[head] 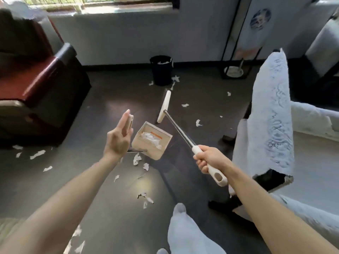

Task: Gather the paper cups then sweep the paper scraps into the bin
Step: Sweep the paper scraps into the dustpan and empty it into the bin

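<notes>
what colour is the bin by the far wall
The bin is plain black, with white paper scraps at its rim. It shows best in the head view.

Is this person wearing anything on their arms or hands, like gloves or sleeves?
Left forearm and right forearm are bare to the picture's edge; no sleeves show. The left hand and right hand wear no gloves, and no watch, ring or bracelet is visible.

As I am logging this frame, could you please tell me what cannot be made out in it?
Head view:
- How the left hand grips the dustpan handle: seen edge-on and blurred.
- The bin contents below its rim: hidden by its own wall.
- Paper scraps at bottom left: cut off by the frame edge.
</notes>
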Action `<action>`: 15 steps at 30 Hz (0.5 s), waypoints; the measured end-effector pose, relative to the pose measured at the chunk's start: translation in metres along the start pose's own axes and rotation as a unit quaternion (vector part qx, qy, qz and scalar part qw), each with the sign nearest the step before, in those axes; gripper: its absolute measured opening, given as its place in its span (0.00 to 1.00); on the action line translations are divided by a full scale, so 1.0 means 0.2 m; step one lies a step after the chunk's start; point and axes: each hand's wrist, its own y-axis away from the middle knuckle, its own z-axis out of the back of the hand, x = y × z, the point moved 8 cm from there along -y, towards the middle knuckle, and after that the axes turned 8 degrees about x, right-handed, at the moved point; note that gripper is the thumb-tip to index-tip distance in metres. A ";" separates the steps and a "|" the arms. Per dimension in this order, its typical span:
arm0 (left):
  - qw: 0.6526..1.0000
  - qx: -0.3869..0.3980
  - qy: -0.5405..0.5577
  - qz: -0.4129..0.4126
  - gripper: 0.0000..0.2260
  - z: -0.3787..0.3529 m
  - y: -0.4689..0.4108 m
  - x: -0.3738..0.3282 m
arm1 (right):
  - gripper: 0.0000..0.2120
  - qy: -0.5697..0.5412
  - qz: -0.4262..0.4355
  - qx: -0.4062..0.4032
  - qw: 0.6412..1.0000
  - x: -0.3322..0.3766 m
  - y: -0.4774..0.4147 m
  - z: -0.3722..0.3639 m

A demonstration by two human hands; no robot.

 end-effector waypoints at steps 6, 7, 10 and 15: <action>0.994 0.051 0.092 -0.018 0.34 -0.13 -0.82 0.00 | 0.09 -0.067 0.023 -0.086 0.994 0.45 -0.57 0.20; 0.992 0.062 0.107 -0.017 0.34 -0.16 -0.95 -0.02 | 0.08 -0.076 0.022 -0.101 0.992 0.52 -0.64 0.25; 0.986 0.100 0.135 -0.023 0.33 -0.27 -1.34 -0.11 | 0.09 -0.116 0.023 -0.138 0.983 0.72 -0.81 0.39; 0.968 0.180 0.166 -0.050 0.33 -0.56 -1.91 -0.26 | 0.10 -0.179 0.022 -0.194 0.964 1.03 -1.02 0.70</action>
